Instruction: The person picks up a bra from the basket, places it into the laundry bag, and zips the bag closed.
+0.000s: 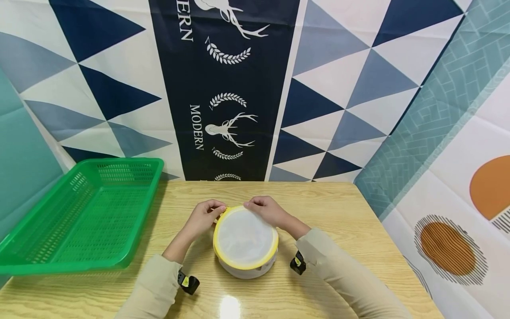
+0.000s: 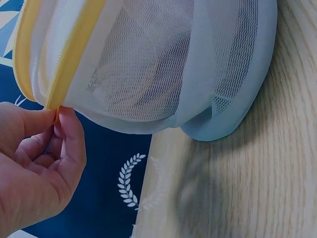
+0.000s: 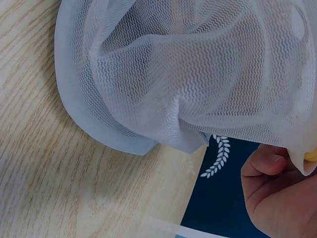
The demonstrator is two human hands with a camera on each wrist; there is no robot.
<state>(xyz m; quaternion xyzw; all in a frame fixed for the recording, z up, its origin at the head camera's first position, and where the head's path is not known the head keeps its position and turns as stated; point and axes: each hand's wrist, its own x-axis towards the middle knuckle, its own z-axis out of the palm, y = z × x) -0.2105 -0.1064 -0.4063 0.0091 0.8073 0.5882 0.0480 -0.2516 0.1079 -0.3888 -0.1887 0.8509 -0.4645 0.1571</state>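
Note:
A round white mesh laundry bag (image 1: 245,237) with a yellow zipper trim (image 1: 217,252) around its top stands on the wooden table in the head view. At its far left rim, my left hand (image 1: 202,217) pinches the zipper trim between thumb and forefinger. In the left wrist view, that hand (image 2: 42,158) holds the yellow edge low on the mesh bag (image 2: 143,64), with the other fingers curled. My right hand (image 1: 271,212) grips the far right rim. The right wrist view shows its curled fingers (image 3: 267,161) at the bag's edge, with the thumb partly hidden.
A green plastic basket (image 1: 133,230) with slotted walls stands on the left of the wooden table (image 1: 326,212). Behind the table hangs a patterned cloth (image 1: 231,79). More patterned cloth (image 1: 450,199) stands along the right side.

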